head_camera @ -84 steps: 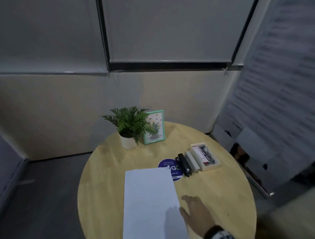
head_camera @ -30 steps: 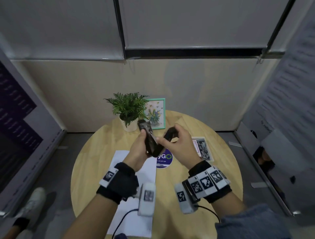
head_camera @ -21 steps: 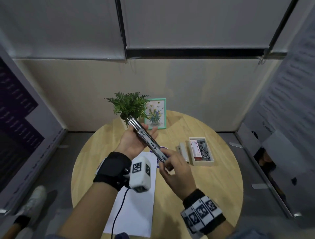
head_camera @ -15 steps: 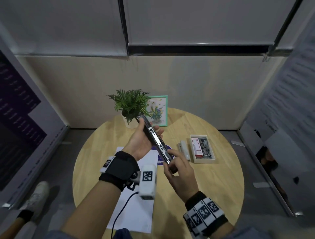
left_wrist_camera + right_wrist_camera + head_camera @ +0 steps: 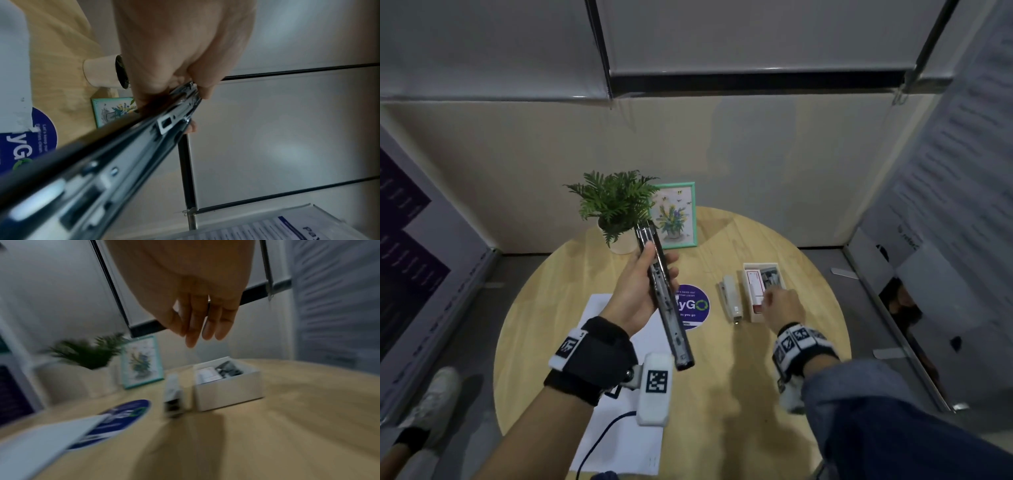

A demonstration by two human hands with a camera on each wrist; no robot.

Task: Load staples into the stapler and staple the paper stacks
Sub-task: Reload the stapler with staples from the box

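Observation:
My left hand (image 5: 635,294) grips a black stapler (image 5: 666,308) that is swung fully open into one long strip, its metal staple channel (image 5: 131,146) facing up, held above the table. My right hand (image 5: 780,303) hovers over the near end of a white open box (image 5: 762,264), fingers relaxed (image 5: 191,340) and holding nothing. The box (image 5: 228,392) holds a red-labelled staple packet (image 5: 753,289) and loose grey staples (image 5: 770,277). A white paper stack (image 5: 619,442) lies on the table under my left forearm.
A light-coloured second stapler (image 5: 731,301) lies just left of the box. A round blue sticker (image 5: 697,305) marks the middle of the round wooden table (image 5: 722,411). A potted plant (image 5: 616,202) and a framed picture (image 5: 678,216) stand at the back.
My right hand has let go of the stapler's near end and moved right to the white box. My left hand still holds the opened stapler, now lower and nearer.

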